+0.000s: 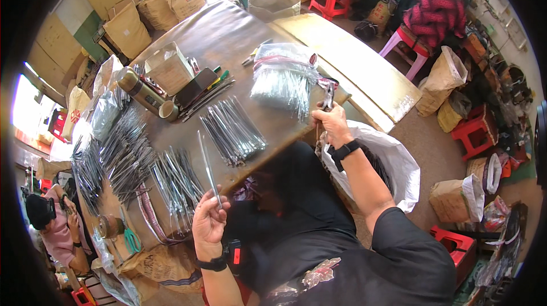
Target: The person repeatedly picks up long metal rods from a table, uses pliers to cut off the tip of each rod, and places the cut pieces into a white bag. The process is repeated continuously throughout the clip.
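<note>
My left hand (209, 219) is closed at the table's near edge, pinching the lower end of a long thin metal piece (208, 164) that points up and away. To the right, my right hand (332, 122) is wrapped round a hand tool that looks like pliers (328, 94), its metal head above the fist. Between the hands lies a neat row of thin metal pieces (232, 130). A second bundle of thin metal pieces (174, 183) lies left of my left hand, with larger heaps (124, 155) beyond it. A clear plastic bag of thin pieces (283, 80) rests near my right hand.
A thermos (137, 90), a cup (168, 110) and a cardboard box (169, 70) stand on the table (222, 38). Below my right forearm is an open white sack (399, 160). Green scissors (132, 240) lie at the left. Other people sit at left and far right.
</note>
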`<move>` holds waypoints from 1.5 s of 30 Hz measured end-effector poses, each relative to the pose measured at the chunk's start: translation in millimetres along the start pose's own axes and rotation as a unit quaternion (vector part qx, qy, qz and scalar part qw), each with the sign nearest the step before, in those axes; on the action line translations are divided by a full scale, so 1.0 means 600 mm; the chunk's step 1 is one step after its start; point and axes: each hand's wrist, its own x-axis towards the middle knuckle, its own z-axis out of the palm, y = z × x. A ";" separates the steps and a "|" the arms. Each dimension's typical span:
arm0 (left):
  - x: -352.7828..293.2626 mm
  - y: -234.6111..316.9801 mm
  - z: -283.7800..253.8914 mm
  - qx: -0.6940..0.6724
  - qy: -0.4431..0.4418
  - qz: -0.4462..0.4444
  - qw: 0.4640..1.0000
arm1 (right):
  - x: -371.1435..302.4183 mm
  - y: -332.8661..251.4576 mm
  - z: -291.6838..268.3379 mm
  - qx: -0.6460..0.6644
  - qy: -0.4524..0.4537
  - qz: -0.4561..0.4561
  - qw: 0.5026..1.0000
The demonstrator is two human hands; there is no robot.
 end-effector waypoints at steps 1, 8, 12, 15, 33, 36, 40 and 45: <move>-0.006 0.001 -0.007 -0.006 0.011 0.000 1.000 | -0.004 0.003 -0.010 0.019 -0.004 0.026 0.999; -0.012 -0.009 -0.011 0.031 0.000 0.029 0.999 | 0.031 0.037 0.006 -0.169 0.031 -0.137 0.976; -0.012 -0.020 0.003 0.055 -0.010 0.031 0.998 | 0.054 0.035 0.029 -0.259 0.003 -0.193 0.946; -0.024 -0.023 0.000 0.067 0.000 0.030 0.997 | 0.049 0.032 0.024 -0.193 0.000 -0.154 0.969; -0.035 -0.033 0.007 0.071 0.004 0.013 0.997 | -0.016 -0.063 0.028 0.204 -0.194 0.224 0.933; -0.040 -0.035 0.007 0.082 0.012 0.020 0.996 | 0.000 -0.056 0.044 0.252 -0.182 0.242 0.919; -0.041 -0.039 0.005 0.095 0.019 0.028 0.995 | -0.014 -0.049 0.054 0.273 -0.220 0.247 0.903; -0.035 -0.046 0.008 0.107 0.014 0.044 0.993 | -0.072 -0.049 0.072 0.210 -0.249 0.228 0.918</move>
